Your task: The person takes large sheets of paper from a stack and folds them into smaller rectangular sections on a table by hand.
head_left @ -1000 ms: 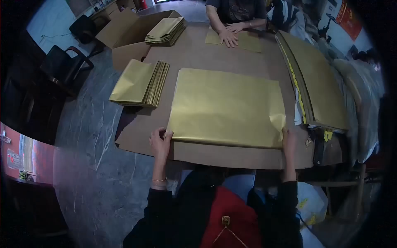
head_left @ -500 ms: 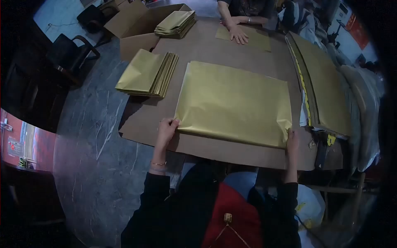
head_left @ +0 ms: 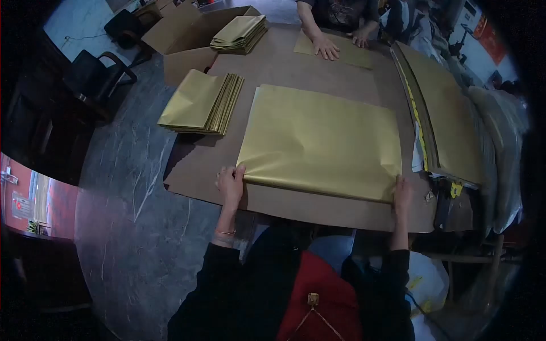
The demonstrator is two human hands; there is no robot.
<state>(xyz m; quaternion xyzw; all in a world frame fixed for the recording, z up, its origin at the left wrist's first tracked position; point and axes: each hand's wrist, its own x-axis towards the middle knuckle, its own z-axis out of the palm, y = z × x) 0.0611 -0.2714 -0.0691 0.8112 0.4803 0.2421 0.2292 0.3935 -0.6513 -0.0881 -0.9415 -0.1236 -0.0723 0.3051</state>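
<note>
A wide sheet of gold paper [head_left: 321, 139] lies in front of me, folded along its near edge, with a pale edge showing at its left side. My left hand [head_left: 231, 183] pinches the near left corner between thumb and fingers. At the near right corner, my right hand [head_left: 402, 192] grips the paper with its fingers closed. Small creases run inward from both held corners.
Brown cardboard [head_left: 273, 203] covers the table. Folded gold paper stacks [head_left: 193, 102] stand at the left, near an open carton [head_left: 187, 61]. A tall stack of gold sheets [head_left: 441, 108] lies right. Across the table, a person's hand [head_left: 326, 46] presses another gold sheet [head_left: 355, 55].
My left hand has shifted slightly down, still on the corner, and the paper lies flatter there. Across the table, the other person's hands have moved apart over their sheet.
</note>
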